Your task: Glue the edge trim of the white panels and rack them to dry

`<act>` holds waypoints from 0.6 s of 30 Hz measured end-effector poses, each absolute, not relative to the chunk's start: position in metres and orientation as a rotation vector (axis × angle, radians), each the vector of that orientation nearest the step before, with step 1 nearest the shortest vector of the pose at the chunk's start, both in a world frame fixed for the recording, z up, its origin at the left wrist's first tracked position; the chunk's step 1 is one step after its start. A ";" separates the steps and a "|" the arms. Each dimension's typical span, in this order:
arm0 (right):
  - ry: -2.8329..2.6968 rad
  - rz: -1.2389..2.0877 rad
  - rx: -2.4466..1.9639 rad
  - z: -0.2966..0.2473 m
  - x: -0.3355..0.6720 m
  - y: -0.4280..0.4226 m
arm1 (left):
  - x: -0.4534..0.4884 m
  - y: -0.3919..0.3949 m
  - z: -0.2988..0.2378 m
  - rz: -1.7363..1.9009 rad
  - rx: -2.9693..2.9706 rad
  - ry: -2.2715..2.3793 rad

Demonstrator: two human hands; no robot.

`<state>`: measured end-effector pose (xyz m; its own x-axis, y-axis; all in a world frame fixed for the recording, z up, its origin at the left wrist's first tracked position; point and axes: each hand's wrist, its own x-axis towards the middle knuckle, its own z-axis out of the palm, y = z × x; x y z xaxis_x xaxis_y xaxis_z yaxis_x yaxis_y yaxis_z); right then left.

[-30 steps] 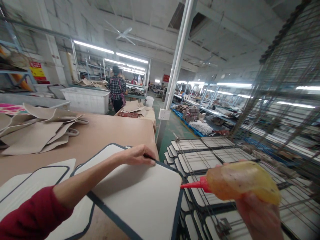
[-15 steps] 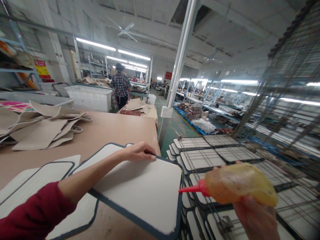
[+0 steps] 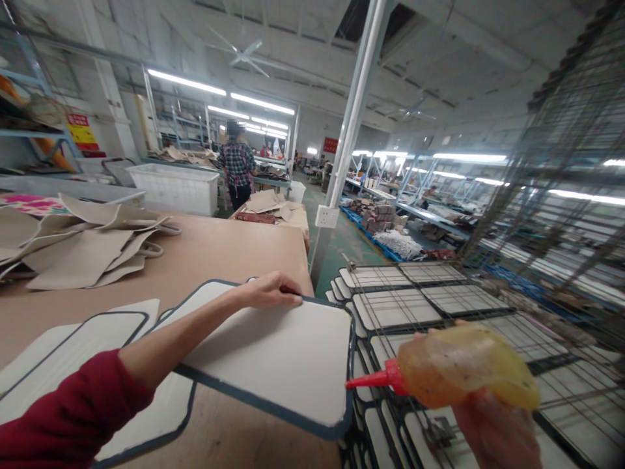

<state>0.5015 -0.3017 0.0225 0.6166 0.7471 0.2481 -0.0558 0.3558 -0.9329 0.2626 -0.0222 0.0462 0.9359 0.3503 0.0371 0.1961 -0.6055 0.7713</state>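
Observation:
My left hand (image 3: 273,290) is closed on the far edge of a white rounded panel (image 3: 283,358) with a dark blue-grey border, which is held tilted above the table. In my right hand (image 3: 493,417) lies a squeeze bottle (image 3: 463,365) of yellowish liquid, on its side, its red nozzle (image 3: 368,380) pointing left. The nozzle tip is at the panel's right border; whether it touches I cannot tell. Most of my right fingers are hidden behind the bottle. More bordered panels (image 3: 73,355) lie on the table under and left of my left arm.
The brown table (image 3: 234,251) carries a heap of beige cut pieces (image 3: 83,254) at left. On the right, wire racks (image 3: 390,309) hold many similar panels. A metal post (image 3: 342,156) with a socket stands beyond the table, and a person (image 3: 237,163) stands farther back near a white bin (image 3: 176,189).
The bottle has shifted slightly left and down, its nozzle tip moving nearer me along the panel's right border. The panel's right end has risen slightly. Both grips stay the same.

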 end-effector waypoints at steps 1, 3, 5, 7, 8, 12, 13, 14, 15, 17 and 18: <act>-0.743 0.558 -1.103 0.022 0.501 -0.302 | 0.262 -0.022 0.046 0.236 2.239 0.392; -0.714 0.497 -1.131 0.021 0.498 -0.302 | 0.261 -0.022 0.046 0.249 2.234 0.402; -0.700 0.477 -1.141 0.022 0.495 -0.302 | 0.260 -0.021 0.045 0.271 2.214 0.418; -0.693 0.508 -1.125 0.022 0.493 -0.302 | 0.258 -0.019 0.042 0.285 2.192 0.440; -0.689 0.522 -1.117 0.021 0.492 -0.301 | 0.257 -0.018 0.040 0.290 2.184 0.451; -0.675 0.417 -1.143 0.015 0.492 -0.301 | 0.253 -0.012 0.034 0.308 2.184 0.493; -0.667 0.381 -1.135 0.013 0.492 -0.300 | 0.253 -0.011 0.034 0.313 2.185 0.508; -0.656 0.359 -1.122 0.011 0.492 -0.300 | 0.252 -0.010 0.033 0.318 2.184 0.525; -0.642 0.352 -1.103 0.008 0.493 -0.299 | 0.251 -0.010 0.033 0.323 2.180 0.541; -0.614 0.331 -1.080 0.003 0.496 -0.298 | 0.250 -0.009 0.032 0.350 2.165 0.571; -0.602 0.308 -1.084 0.001 0.498 -0.298 | 0.249 -0.008 0.030 0.364 2.156 0.584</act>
<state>0.4983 -0.2978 0.0007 0.8006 0.5152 0.3060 0.0534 0.4472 -0.8928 0.2491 -0.0082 0.0301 0.8483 0.5269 0.0525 0.2790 -0.5289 0.8015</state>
